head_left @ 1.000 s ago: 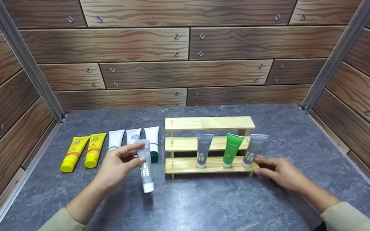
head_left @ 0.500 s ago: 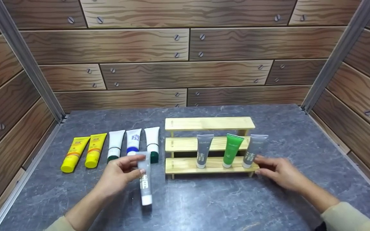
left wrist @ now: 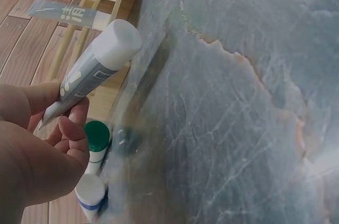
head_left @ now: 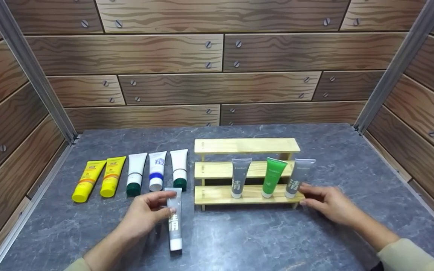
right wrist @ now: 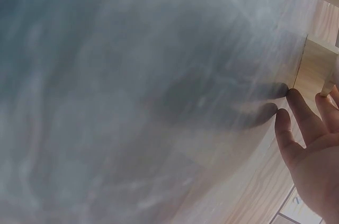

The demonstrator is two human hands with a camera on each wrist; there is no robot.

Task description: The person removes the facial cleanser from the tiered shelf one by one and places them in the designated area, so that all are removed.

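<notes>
My left hand pinches a grey squeeze tube near its flat end, thumb on one side and fingers on the other. Its white cap points down, above the table. At the right end of a three-step wooden rack, my right hand holds the lowest step's edge between thumb and fingers. On that step, cap down, stand a grey tube, a green tube and another grey tube. In the right wrist view, lower fingers of this hand reach the tabletop.
Left of the rack lie two yellow tubes, two white tubes with green caps and a white tube with a blue band. Wood-patterned walls enclose the grey marbled table at the back and sides.
My left hand has brought the grey tube down and nearer to me, uncovering the white tubes behind. The right hand and the rack stay put.
</notes>
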